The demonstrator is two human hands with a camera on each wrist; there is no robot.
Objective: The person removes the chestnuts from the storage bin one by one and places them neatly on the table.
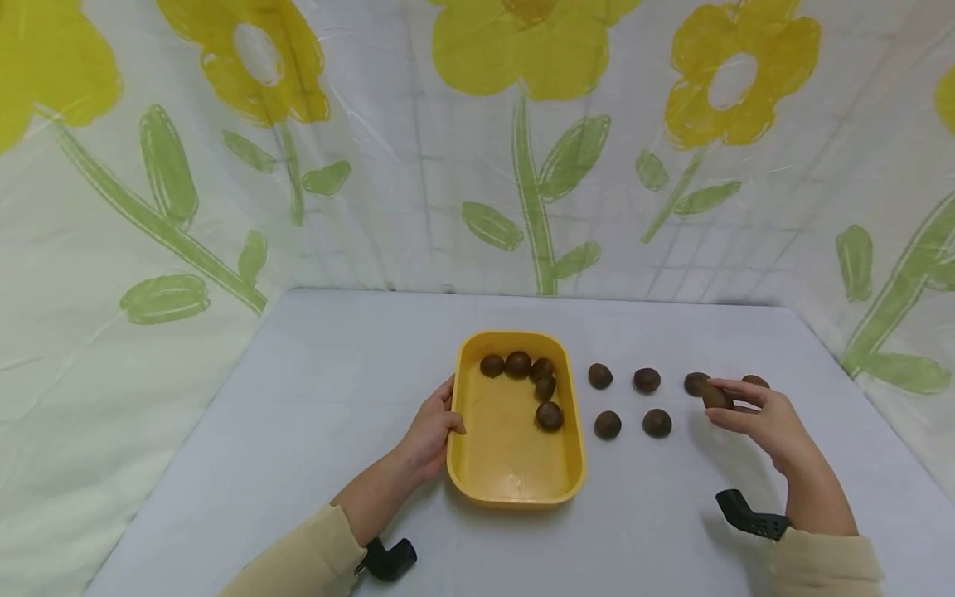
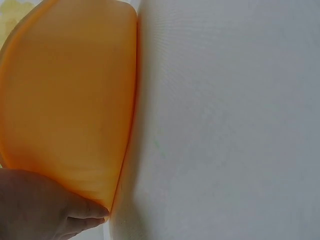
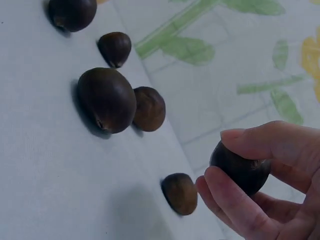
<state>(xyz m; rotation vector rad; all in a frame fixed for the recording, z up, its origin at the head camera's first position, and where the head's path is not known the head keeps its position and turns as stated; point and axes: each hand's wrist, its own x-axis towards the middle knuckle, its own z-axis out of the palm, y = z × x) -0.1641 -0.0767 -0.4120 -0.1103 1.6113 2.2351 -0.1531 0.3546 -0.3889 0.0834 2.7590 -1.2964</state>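
Observation:
A yellow rectangular tray [image 1: 492,460] stands on the table, with several brown chestnuts [image 1: 518,364] along its far and right inner sides. My left hand [image 1: 427,438] grips the tray's left side, thumb over the rim; the left wrist view shows the tray's outer wall [image 2: 70,100] beside those fingers. Between thumb and fingertips, my right hand [image 1: 772,424] pinches a single chestnut [image 3: 242,170], raised off the table. Close by it lie a loose chestnut [image 1: 696,383] and, partly hidden behind the hand, another chestnut [image 1: 756,381].
More loose chestnuts lie right of the tray in two rough rows, among them a near chestnut [image 1: 657,423] and a far chestnut [image 1: 600,376]. A white cloth covers the table [image 1: 336,365]. Behind it hangs a flower-printed curtain [image 1: 388,191]. Black wrist mounts [image 1: 749,516] jut out over the tabletop.

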